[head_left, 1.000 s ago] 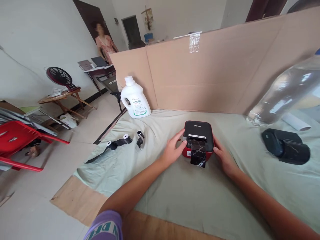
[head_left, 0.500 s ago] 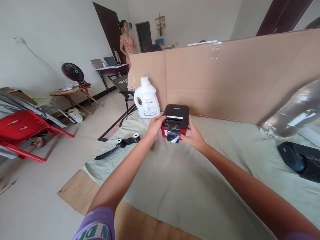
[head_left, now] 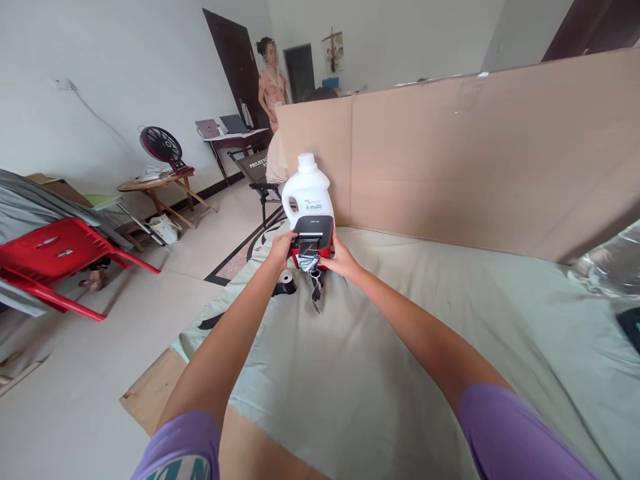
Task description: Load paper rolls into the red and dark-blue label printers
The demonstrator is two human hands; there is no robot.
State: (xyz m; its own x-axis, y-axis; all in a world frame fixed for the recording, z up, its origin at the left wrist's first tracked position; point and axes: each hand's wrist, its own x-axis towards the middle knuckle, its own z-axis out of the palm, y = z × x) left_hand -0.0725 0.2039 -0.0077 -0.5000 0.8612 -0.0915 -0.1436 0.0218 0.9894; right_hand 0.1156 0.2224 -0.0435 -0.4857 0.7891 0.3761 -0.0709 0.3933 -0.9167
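Observation:
A small red and black label printer (head_left: 313, 235) with a dark strip of label paper hanging from its slot is held between both my hands, just in front of a white detergent jug (head_left: 307, 193). My left hand (head_left: 281, 249) grips its left side and my right hand (head_left: 341, 259) grips its right side, both arms stretched far out. Below the printer lie a black paper roll (head_left: 287, 281) and a loose dark strip (head_left: 317, 292) on the pale green cloth (head_left: 400, 373).
A tall cardboard wall (head_left: 450, 147) stands behind the cloth. A clear plastic bottle (head_left: 607, 263) and a black object (head_left: 631, 327) sit at the right edge. On the floor to the left are a red chair (head_left: 60, 260), a fan (head_left: 159, 145) and a small table. A person (head_left: 273, 80) stands at the back.
Both hands have carried the printer from the middle of the cloth away to the far left, up against the white jug and over the paper rolls.

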